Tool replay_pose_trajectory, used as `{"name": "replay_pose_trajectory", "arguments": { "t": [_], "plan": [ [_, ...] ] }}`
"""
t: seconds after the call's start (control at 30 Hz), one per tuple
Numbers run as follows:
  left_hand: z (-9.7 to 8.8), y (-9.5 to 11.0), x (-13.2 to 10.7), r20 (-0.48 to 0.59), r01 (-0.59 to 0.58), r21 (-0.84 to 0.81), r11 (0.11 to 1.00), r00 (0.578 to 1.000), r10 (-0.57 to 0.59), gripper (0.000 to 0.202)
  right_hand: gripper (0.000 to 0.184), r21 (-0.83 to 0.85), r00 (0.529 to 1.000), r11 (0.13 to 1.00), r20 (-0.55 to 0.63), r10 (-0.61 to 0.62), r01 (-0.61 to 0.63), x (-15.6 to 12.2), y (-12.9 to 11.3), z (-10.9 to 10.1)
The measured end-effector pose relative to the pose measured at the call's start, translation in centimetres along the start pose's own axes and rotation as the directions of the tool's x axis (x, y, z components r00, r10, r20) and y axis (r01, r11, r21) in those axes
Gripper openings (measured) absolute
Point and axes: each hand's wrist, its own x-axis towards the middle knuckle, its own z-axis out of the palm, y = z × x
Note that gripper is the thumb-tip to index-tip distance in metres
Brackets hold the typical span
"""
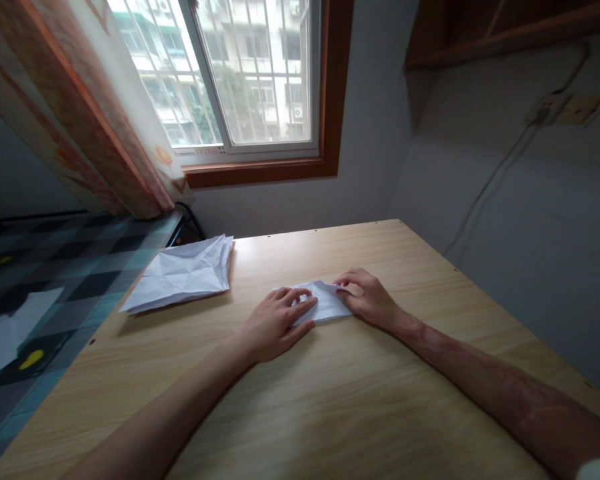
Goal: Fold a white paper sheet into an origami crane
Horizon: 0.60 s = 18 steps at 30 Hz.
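A small folded sheet of white paper [327, 303] lies on the wooden table between my hands. My left hand [280, 322] rests flat across the paper's left end, its fingers extended and a little apart. At the right end, my right hand [369, 298] pinches the edge of the paper between thumb and fingers. The paper's upper edge rises slightly off the table near its middle. Part of its left side is hidden under my left fingers.
A stack of creased white paper [185, 273] sits at the table's far left corner. The light wooden table [380, 400] meets the wall on the right. Left of it is a checked cloth surface [105, 267] with loose white sheets [35, 310]. A curtain [105, 120] hangs by the window.
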Motion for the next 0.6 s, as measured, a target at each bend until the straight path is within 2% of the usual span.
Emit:
{"name": "replay_pose_trajectory", "arguments": {
  "t": [0.1,0.2,0.47,0.6],
  "plan": [
    [0.2,-0.2,0.0,-0.02,0.023,-0.007,1.0,1.0,-0.023,0.049,0.035,-0.017,0.979,0.989,0.146,-0.14,0.144,-0.1,-0.6,-0.1],
    [0.3,-0.4,0.1,-0.039,0.041,0.001,0.999,0.998,-0.041,0.046,0.05,-0.052,0.942,0.971,0.26,-0.211,0.232,-0.3,-0.9,0.0],
    [1.1,-0.9,0.0,-0.078,0.12,0.007,0.993,0.99,-0.119,0.046,0.063,-0.144,0.869,0.959,0.472,-0.151,0.245,-0.7,-1.3,-0.2],
    [1.8,-1.4,-0.3,-0.051,0.171,0.05,0.984,0.984,-0.168,0.052,0.079,-0.162,0.841,0.953,0.523,-0.137,0.255,-1.1,-1.7,-0.2]
  ]
}}
